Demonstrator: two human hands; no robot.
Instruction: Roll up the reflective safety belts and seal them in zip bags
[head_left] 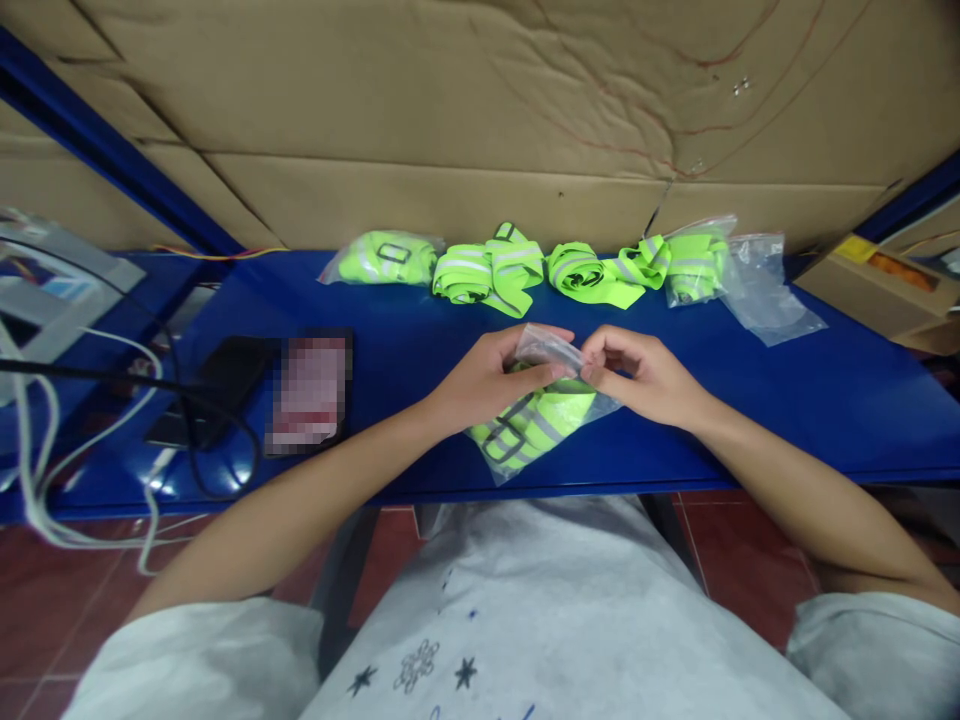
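Observation:
A clear plastic bag (pixel 541 425) with a folded neon-yellow reflective strap inside lies near the front edge of the blue table (pixel 405 420). My left hand (pixel 499 368) grips the bag's top edge between thumb and fingers. At the right end of that edge, my right hand (pixel 634 370) pinches the plastic between thumb and forefinger. A dark buckle shows through the bag's lower left. Behind my hands lie two loose rolled reflective straps, one on the left (pixel 487 270) and one on the right (pixel 592 272).
A bagged strap (pixel 386 258) lies at the back left, another (pixel 697 265) at the back right beside a flat clear bag (pixel 772 290). A black phone (pixel 214 385), a blurred-out object (pixel 307 395) and white cables (pixel 45 480) occupy the left. A cardboard box (pixel 877 290) stands right.

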